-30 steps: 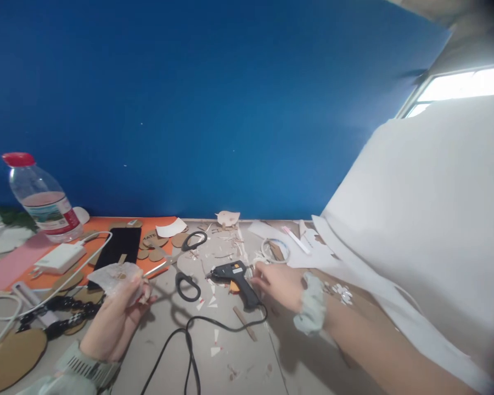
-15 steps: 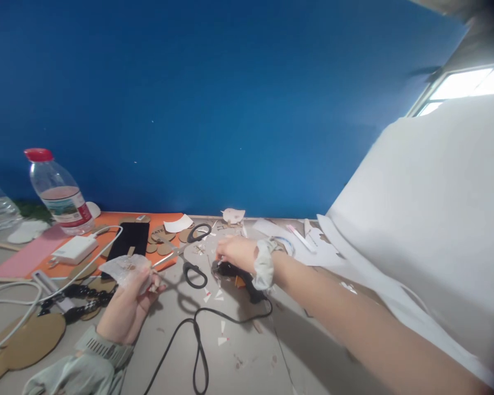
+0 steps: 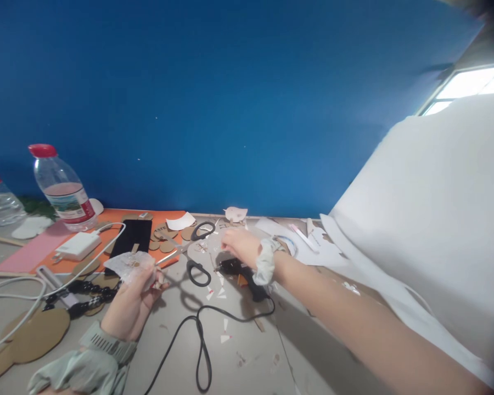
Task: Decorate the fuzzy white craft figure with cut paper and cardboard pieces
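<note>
My left hand (image 3: 138, 293) is closed on a translucent whitish leaf-shaped piece (image 3: 128, 266), pinched between thumb and fingers. Small pale bits also show at its fingertips. My right hand (image 3: 239, 244) hovers just behind a black glue gun (image 3: 234, 267), fingers curled downward and drawn together. Whatever those fingers hold, if anything, is hidden. The glue gun lies on the table, nozzle to the left, its black cord (image 3: 201, 340) looping toward me. Between my hands lie spread scissors (image 3: 197, 272) with black handles, their blades close to my left fingertips.
A red-capped water bottle (image 3: 68, 200) and a white charger (image 3: 77, 246) stand to the left. A black phone-like slab (image 3: 132, 236) lies on orange paper (image 3: 164, 216) among cardboard cutouts (image 3: 39, 334). White paper scraps (image 3: 225, 338) dot the table. A large white sheet (image 3: 444, 219) rises at right.
My right hand has lifted slightly away from the glue gun, uncovering more of its body. My left hand still holds the translucent piece. The whole view has shifted slightly.
</note>
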Motion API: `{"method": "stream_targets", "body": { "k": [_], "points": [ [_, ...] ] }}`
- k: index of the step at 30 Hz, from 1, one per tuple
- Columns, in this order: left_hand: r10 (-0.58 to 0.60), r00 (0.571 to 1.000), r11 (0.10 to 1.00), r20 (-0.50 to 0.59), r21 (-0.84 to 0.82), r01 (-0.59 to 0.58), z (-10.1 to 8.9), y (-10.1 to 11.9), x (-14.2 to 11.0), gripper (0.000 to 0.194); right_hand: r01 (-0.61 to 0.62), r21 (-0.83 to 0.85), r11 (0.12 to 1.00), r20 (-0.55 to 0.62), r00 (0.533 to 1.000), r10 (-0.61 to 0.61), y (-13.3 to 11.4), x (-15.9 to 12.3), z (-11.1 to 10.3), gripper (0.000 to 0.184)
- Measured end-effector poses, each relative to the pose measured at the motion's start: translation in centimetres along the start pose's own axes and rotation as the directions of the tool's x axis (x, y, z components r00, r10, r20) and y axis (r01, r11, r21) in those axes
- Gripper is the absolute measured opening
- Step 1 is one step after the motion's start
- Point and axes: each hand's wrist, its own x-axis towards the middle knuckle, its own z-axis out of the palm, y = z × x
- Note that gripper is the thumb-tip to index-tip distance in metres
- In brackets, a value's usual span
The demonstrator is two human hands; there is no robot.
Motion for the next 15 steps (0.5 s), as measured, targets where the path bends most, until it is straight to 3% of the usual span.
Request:
{"method": "stream_targets", "body": {
  "k": [3,6,15],
  "points": [
    [-0.022,0.999,1.0,0.029,0.007,0.022,-0.4,-0.1,0.2,0.025,-0.056,0.01,0.998,-0.069,0.996,0.057,0.6,-0.4,-0.6,0.027],
    [-0.037,0.999,0.999,0.033,0.012,0.036,-0.6,-0.1,0.4,0.026,-0.069,0.028,0.997,-0.082,0.994,0.071,0.6,-0.9,-0.7,0.022],
    [-0.052,0.998,0.998,0.033,0.029,0.051,-0.6,0.0,0.5,0.02,0.09,0.073,0.993,0.082,0.992,-0.096,-0.3,-0.8,0.1,0.015]
  ]
}}
